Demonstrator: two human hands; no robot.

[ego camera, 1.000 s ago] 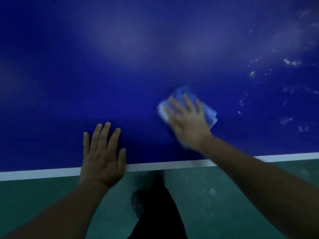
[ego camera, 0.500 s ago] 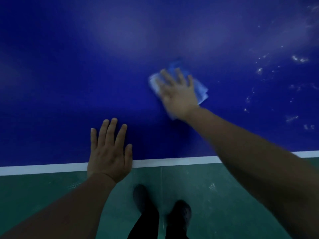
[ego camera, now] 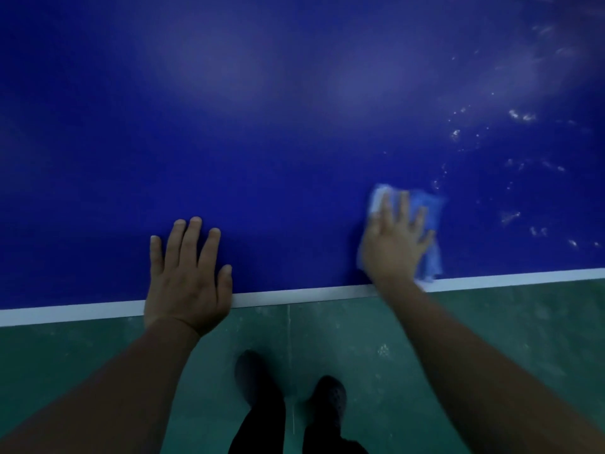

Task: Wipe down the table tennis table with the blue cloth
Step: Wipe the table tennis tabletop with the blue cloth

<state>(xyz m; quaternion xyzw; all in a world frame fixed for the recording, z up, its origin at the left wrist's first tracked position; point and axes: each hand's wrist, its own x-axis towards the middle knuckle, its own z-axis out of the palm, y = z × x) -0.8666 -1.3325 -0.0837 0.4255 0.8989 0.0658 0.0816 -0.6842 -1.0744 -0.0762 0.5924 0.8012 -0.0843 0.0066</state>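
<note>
Right hand [ego camera: 394, 239] flat on the cloth [ego camera: 432, 221], fingers straight and a little spread, palm bearing down, nothing curled round it. The cloth sits on the table [ego camera: 262, 126] close to the near edge, its lower corner touching the white line [ego camera: 294, 294]; it peeks out past the fingertips and along the hand's right side, blurred with motion. Left hand [ego camera: 188, 273] lies palm down on the table at the edge, fingers straight and close together, thumb just beside the line, apparently taking the person's weight.

Now the cloth itself: it looks thin, soft and light, rumpled at the lower end, so it should fold or bunch if pushed from one corner. A flat palm over its middle is the sensible hold, pressure spread wide so it slides as one piece. The tabletop looks smooth and hard, so the cloth should glide easily, and with too little pressure the hand could skate off it.

To the right, well apart from the left hand, pale specks [ego camera: 520, 116] and smears dot the surface, some just beside the cloth; that patch looks not yet wiped. Green floor [ego camera: 491, 322] and dark shoes [ego camera: 329, 393] below
</note>
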